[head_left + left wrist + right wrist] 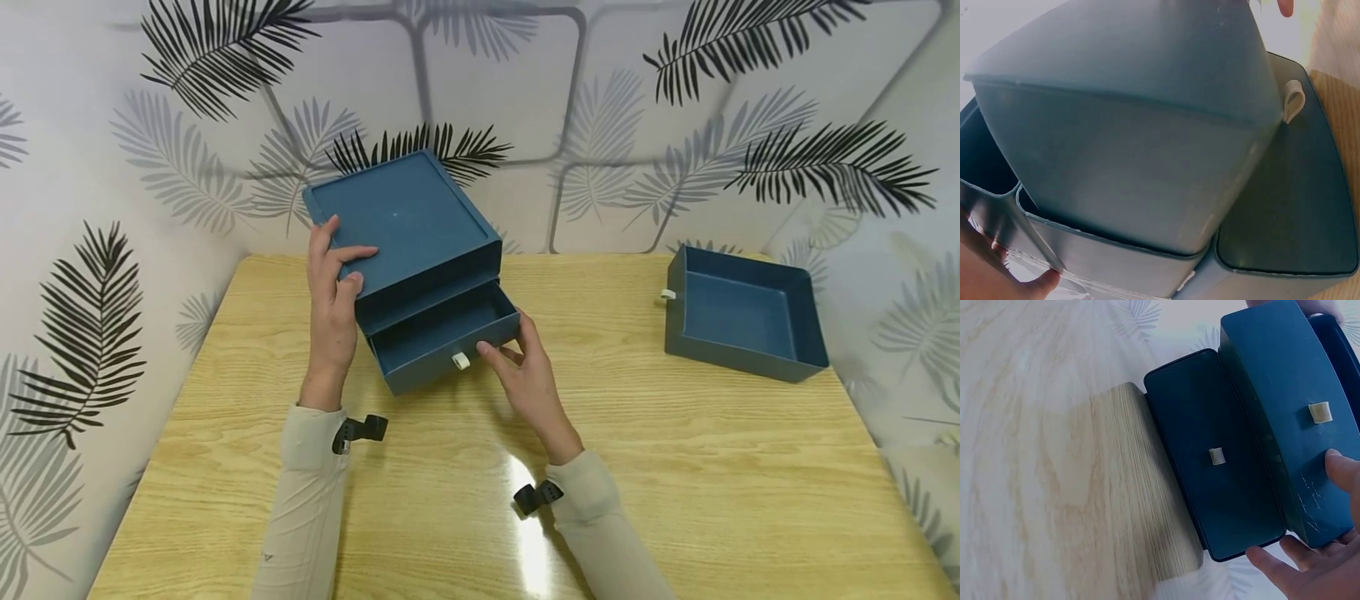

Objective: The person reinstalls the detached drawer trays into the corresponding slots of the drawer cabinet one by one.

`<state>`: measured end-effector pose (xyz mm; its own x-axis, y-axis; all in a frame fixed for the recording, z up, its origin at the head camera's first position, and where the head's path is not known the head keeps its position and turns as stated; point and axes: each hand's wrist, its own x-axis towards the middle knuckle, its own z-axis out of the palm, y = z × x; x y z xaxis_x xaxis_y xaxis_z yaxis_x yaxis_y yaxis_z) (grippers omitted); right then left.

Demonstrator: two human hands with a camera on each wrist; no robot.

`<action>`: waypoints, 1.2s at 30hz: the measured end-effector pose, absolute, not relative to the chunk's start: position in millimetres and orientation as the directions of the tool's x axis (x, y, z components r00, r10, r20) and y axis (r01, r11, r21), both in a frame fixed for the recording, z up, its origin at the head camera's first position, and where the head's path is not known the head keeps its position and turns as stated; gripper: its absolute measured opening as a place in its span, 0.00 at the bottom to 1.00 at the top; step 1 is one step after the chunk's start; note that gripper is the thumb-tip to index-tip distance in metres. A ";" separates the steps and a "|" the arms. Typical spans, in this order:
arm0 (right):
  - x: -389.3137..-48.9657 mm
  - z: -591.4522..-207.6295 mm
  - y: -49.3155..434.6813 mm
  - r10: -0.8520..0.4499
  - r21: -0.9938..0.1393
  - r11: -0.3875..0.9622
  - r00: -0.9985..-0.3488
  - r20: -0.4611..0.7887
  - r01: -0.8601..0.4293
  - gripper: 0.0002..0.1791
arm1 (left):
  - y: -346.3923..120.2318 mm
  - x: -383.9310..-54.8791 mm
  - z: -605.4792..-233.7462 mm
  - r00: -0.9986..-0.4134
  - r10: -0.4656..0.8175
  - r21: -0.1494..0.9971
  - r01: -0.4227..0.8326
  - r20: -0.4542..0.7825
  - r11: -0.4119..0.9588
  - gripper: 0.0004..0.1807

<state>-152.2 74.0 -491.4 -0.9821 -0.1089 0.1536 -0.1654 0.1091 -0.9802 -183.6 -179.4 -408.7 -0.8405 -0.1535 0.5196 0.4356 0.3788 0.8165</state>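
A blue drawer unit [405, 221] stands at an angle near the back of the table, its top compartment without a drawer. The middle drawer [423, 367] is pulled partway out and looks empty inside. Below it, the bottom drawer [1194, 425] sits in the unit. My left hand [330, 308] holds the unit at its left top edge, fingers spread over the top panel. With the thumb on the drawer's front, beside its pale pull tab [461, 361], my right hand [528, 383] grips the right front corner; its other fingers are partly hidden underneath.
Another blue drawer [678, 325] lies on the wooden table [622, 433] at the right, open side up, with its pull tab facing left. Behind the table is a leaf-patterned covering [615, 108]. Each sleeve carries a black wrist camera mount.
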 end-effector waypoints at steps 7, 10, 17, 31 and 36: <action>-154.4 -491.9 72.9 -0.108 -0.976 0.136 -0.982 0.157 -0.171 0.37 | -180.0 -184.5 -409.8 -0.839 -0.154 0.815 0.438 0.522 0.379 0.23; -155.3 -492.7 72.1 -0.104 -0.975 0.148 -0.983 0.151 -0.165 0.37 | -178.9 -184.9 -409.7 -0.841 -0.157 0.819 0.435 0.518 0.374 0.22; -158.5 -494.5 68.7 -0.083 -0.976 0.157 -0.987 0.140 -0.152 0.36 | -168.2 -171.9 -390.3 -0.854 -0.157 0.838 0.422 0.495 0.346 0.23; -168.1 -497.7 62.6 -0.055 -0.973 0.173 -0.988 0.144 -0.152 0.36 | -178.6 -185.6 -409.9 -0.841 -0.155 0.821 0.438 0.518 0.366 0.22; -169.3 -497.1 60.7 -0.044 -0.969 0.196 -0.988 0.147 -0.153 0.35 | -176.6 -182.8 -406.7 -0.847 -0.166 0.829 0.424 0.506 0.364 0.22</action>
